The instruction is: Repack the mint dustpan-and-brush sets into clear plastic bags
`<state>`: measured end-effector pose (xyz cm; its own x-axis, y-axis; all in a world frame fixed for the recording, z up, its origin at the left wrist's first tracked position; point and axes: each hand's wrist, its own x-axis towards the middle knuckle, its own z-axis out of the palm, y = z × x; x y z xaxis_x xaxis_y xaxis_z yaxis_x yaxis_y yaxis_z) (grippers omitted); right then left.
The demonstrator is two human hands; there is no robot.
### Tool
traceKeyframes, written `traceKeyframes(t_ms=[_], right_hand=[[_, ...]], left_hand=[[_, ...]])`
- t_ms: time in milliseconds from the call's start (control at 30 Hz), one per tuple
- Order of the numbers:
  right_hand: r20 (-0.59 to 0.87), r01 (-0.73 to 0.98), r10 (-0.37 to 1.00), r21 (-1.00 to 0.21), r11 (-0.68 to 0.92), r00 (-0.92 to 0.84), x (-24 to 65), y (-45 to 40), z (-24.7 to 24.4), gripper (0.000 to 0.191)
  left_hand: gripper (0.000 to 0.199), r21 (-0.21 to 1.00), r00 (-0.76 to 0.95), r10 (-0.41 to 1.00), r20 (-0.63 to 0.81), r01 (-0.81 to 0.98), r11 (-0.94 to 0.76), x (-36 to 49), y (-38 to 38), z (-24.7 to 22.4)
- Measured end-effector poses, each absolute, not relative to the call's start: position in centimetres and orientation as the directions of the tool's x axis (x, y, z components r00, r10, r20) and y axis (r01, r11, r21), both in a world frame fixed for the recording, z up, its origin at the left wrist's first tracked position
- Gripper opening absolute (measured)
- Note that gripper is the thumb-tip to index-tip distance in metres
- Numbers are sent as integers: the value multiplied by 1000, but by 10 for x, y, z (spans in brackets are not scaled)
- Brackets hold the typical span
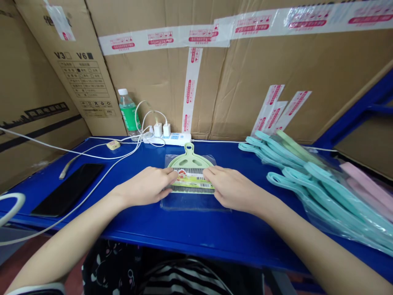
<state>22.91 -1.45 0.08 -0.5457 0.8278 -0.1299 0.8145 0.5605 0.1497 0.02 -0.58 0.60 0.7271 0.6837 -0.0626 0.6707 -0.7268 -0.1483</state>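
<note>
A pale green dustpan and brush set (188, 157) lies flat on the blue table, its looped handle pointing away from me. Grey bristles show across it, and a yellow-green printed label (192, 179) runs over them. My left hand (153, 184) is closed at the left end of the label and set, thumb and fingers curled in. At the right end my right hand (230, 186) grips in the same way, its fingertips partly hidden. Beneath the set lies a clear plastic bag (196, 204), which sticks out toward me.
Bagged turquoise dustpan sets (319, 192) are piled at the right, with pink ones (368, 184) beside them. A power strip (176, 139) with chargers and a green-labelled bottle (129, 112) stand at the back. White cables cross the left side near a black phone (67, 190). Cardboard (159, 82) walls the back.
</note>
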Motion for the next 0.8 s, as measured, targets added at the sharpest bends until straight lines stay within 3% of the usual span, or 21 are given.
traceKeyframes(t_ms=[233, 400, 633, 800], right_hand=[[-145, 815, 827, 145, 561, -544, 229, -13, -2, 28], [-143, 813, 829, 167, 558, -540, 228, -14, -3, 26], [-189, 810, 822, 158, 565, -537, 229, -21, 0, 40], [-169, 821, 838, 176, 544, -519, 228, -21, -2, 32]], left_hand=[[13, -191, 769, 638, 31, 631, -752, 3, -4, -2], [13, -191, 796, 606, 22, 598, -779, 3, -1, -5], [14, -163, 797, 603, -38, 590, -791, 2, -1, 0], [11, -154, 795, 606, -28, 596, -788, 1, -1, 0]])
